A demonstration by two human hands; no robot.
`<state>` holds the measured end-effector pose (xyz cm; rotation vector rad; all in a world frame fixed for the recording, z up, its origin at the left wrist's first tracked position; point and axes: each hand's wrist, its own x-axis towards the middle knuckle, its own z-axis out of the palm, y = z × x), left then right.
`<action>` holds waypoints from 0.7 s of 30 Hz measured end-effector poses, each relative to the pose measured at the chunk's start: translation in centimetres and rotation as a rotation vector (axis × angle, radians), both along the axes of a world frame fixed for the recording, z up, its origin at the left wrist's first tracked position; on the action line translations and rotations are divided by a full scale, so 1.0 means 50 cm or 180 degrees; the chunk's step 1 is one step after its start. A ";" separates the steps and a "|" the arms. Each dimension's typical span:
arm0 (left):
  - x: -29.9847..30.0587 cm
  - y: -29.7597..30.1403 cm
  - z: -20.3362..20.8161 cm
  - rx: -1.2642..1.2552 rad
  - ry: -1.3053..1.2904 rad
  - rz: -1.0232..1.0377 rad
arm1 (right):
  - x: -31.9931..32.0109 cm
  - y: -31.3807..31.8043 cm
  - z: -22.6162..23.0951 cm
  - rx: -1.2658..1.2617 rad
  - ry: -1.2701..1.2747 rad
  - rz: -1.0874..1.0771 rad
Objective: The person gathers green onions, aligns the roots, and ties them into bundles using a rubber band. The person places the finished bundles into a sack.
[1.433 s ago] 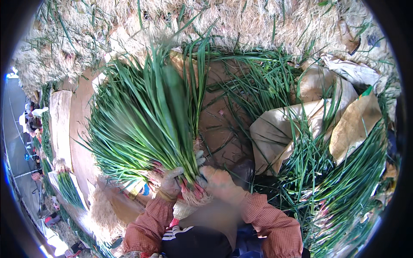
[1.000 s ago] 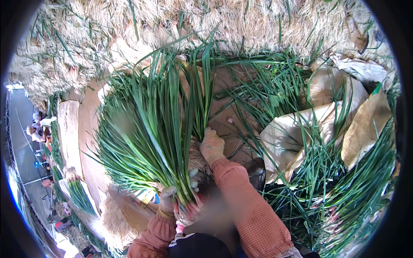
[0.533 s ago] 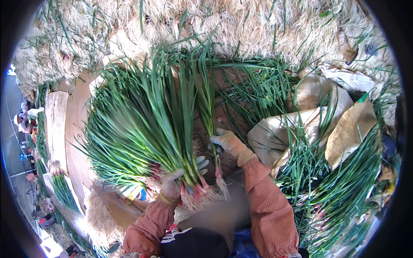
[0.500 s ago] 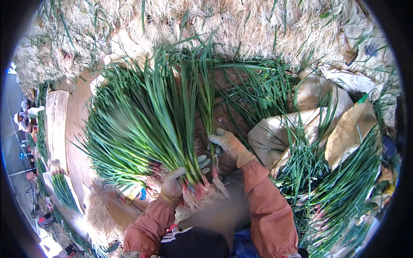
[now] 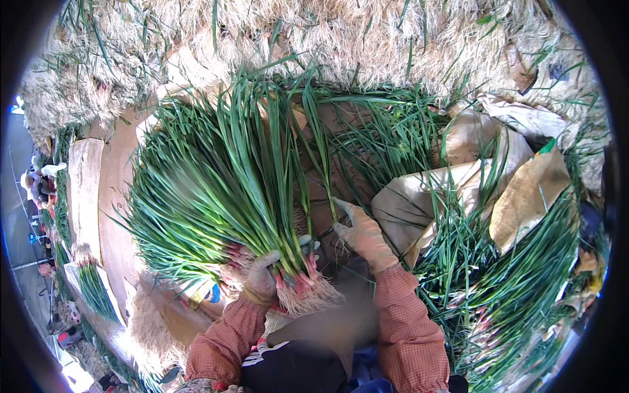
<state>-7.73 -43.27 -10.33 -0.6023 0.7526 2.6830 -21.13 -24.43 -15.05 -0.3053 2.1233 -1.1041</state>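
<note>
A thick bunch of green garlic [image 5: 262, 190], with long green leaves, reddish stem bases and pale roots, fans upward from my gloved left hand [image 5: 263, 275]. That hand is closed around the stems just above the roots. Right of the bunch, my gloved right hand [image 5: 359, 234] pinches a thin single stalk [image 5: 325, 173], whose leaves lean up and left. Small roots show just below these fingers. A larger pile of green garlic [image 5: 180, 203] lies behind and left of the held bunch, its root ends toward me.
Pale dried roots [image 5: 367, 39] bank up along the far side. On the right are loose green leaves [image 5: 400, 141], beige sacking [image 5: 409, 206] and another heap of stalks [image 5: 524, 295]. A small bundle [image 5: 95, 285] lies at left, with another person [image 5: 42, 183] farther off.
My right hand has moved slightly right and down, away from the bunch. Between its fingers there is now a thin stalk instead of several. My left hand keeps its grip.
</note>
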 end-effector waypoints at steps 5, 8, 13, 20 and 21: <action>0.011 -0.001 -0.020 -0.0202 -0.0300 0.0129 | 0.030 -0.034 -0.003 -0.1119 -0.1458 0.0137; 0.016 -0.001 -0.020 -0.0322 -0.0549 0.0141 | 0.048 -0.049 -0.057 -0.0974 -0.1465 -0.0023; 0.011 0.006 -0.006 0.0046 -0.0388 0.0181 | -0.003 -0.037 -0.081 0.0632 0.0010 -0.0623; 0.017 0.001 -0.035 -0.0141 -0.0460 0.0197 | 0.023 -0.007 -0.142 0.0932 0.0030 -0.0336; 0.021 0.000 -0.036 -0.0199 -0.0457 0.0181 | 0.010 0.003 -0.115 0.0385 -0.0743 -0.1086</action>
